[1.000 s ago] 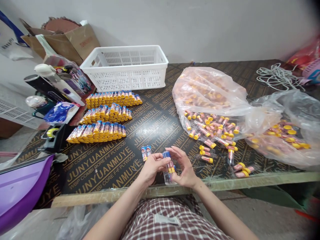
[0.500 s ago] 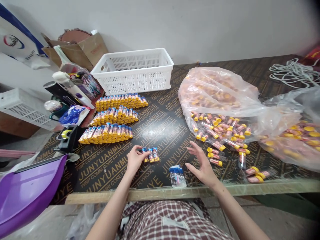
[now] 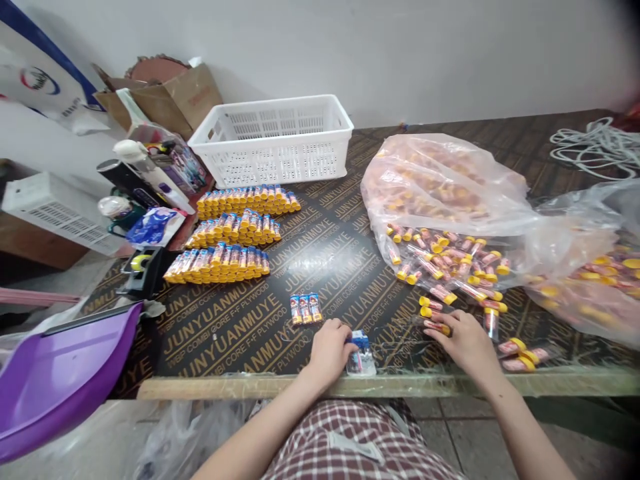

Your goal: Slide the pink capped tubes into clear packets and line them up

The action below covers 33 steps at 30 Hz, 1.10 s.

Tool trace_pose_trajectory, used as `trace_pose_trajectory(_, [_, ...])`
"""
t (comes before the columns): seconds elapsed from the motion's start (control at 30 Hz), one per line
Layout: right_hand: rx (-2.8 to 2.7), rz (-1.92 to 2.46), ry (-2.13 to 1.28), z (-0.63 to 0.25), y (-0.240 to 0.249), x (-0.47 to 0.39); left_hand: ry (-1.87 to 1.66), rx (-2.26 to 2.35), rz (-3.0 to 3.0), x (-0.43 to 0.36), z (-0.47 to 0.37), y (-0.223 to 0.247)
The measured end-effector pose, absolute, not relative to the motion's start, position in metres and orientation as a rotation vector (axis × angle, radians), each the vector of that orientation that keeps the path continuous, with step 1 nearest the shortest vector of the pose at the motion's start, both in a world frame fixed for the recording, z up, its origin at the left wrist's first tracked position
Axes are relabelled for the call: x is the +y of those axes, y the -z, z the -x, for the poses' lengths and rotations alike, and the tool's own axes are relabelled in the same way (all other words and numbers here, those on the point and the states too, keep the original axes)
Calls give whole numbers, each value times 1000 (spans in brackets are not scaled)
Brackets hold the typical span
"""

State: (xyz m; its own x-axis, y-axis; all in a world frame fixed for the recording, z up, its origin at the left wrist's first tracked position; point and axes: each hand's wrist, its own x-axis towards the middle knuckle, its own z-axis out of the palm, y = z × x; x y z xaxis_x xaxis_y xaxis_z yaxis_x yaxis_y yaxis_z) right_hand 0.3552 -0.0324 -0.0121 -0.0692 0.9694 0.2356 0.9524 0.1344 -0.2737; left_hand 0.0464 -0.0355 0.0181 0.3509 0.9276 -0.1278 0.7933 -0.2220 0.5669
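Observation:
My left hand [image 3: 331,350] is curled at the left edge of a small stack of clear-and-blue printed plastic sleeves [image 3: 367,360], thumb on the stack. Whether one sleeve is lifted off cannot be seen. On the right, my right hand [image 3: 463,341] pinches a small clear tube with a yellow cap [image 3: 438,327], pink inside, low over the table. Beyond my left hand three blue-labelled tubes [image 3: 305,309] lie side by side. Loose yellow-capped tubes [image 3: 441,294] lie beyond and beside my right hand.
Three stacked rows of labelled tubes [image 3: 217,265] lie on the left before a white plastic basket [image 3: 280,157]. A large translucent bag [image 3: 450,167] of tubes spills open at right. A tape dispenser [image 3: 143,273] and purple dustpan [image 3: 75,373] are at left; the table's wooden edge [image 3: 225,387] is near me.
My left hand has let go of the three labelled tubes and moved right to the sleeves. My right hand has moved right and closed on a yellow-capped tube.

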Motion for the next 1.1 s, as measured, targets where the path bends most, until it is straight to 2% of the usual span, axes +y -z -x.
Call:
trace_pose_trajectory(0.23, [-2043,1856,-129,-347,17,-33,-264,1498,-2105,-36,-47,-15])
trace_pose_trajectory(0.5, [-1621,1752,-771,-294,-5,-28,-515,1500,-1972,-38,-44,-11])
trace_pose_trajectory(0.63, [-1349,1535,-1087,-274,-12,-26,-711,1398,-1570,-32,-43,-16])
trace_pose_trajectory(0.77, [-1234,1426,-1222,-260,-24,-26,-813,1166,-894,-18,-42,-25])
trace_pose_trajectory(0.87, [-1150,1392,-1313,-249,-31,-31,-889,1107,-640,-10,-41,-30])
trace_pose_trajectory(0.97, [-1178,1415,-1222,-237,-37,-39,-970,1090,-545,-5,-41,-33])
trace_pose_trajectory(1.1, [-1343,1478,-817,-225,-44,-46,-991,1104,-466,-2,-41,-35])
